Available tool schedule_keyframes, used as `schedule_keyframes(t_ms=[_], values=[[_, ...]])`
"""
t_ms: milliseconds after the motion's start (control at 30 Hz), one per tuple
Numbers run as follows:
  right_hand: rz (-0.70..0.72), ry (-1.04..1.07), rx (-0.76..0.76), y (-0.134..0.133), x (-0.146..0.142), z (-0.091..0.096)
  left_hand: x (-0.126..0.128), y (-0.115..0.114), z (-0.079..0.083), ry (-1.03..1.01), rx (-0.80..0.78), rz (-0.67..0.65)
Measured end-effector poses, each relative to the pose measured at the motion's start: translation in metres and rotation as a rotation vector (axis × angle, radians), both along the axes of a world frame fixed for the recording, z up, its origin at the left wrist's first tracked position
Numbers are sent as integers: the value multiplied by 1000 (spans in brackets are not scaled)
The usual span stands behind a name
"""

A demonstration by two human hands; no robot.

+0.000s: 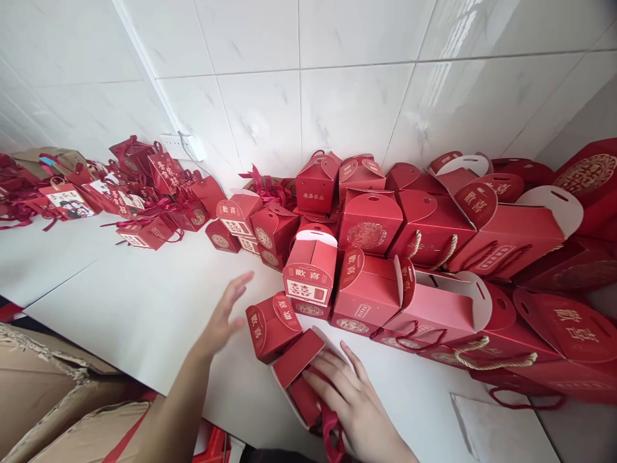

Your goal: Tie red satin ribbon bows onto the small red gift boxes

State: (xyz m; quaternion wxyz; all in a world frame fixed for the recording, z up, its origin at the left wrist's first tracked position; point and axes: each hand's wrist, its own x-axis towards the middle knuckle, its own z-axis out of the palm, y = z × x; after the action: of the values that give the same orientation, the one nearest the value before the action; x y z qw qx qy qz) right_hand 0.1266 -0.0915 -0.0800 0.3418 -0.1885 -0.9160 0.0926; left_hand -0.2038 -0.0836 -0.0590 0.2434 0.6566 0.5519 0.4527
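My left hand [225, 320] hovers over the white table with its fingers apart and nothing in them. Just to its right stands a small closed red gift box [273, 326] with gold lettering. In front of that box is another red gift box [299, 355], its top open and a flap raised. My right hand [340, 389] is on this open box, its fingers bent over the edge at the opening and its thumb hidden. A dark red ribbon [332, 437] hangs by the box, below my right hand.
Rows of red gift boxes [369, 292] fill the right of the table [159, 308]. Beribboned boxes [144, 233] and tags cluster at the back left. Torn cardboard cartons [38, 392] stand at the near left. Behind is a tiled wall [351, 96] with a socket strip [182, 146].
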Motion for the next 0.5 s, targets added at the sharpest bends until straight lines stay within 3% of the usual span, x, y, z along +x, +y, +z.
schedule_keyframes(t_ms=[67, 167, 333, 500], values=[[-37, -43, -12, 2, 4, -4, 21, -28, -22, 9, -53, 28], [-111, -54, -29, 3, 6, -13, 51, -47, -40, -9, -18, 114], [-83, -51, -150, 0, 0, -19, 76, -49, -39, 231, 83, 305], [134, -105, -187, 5, -17, -13, 51, -59, -38, 297, 117, 467]])
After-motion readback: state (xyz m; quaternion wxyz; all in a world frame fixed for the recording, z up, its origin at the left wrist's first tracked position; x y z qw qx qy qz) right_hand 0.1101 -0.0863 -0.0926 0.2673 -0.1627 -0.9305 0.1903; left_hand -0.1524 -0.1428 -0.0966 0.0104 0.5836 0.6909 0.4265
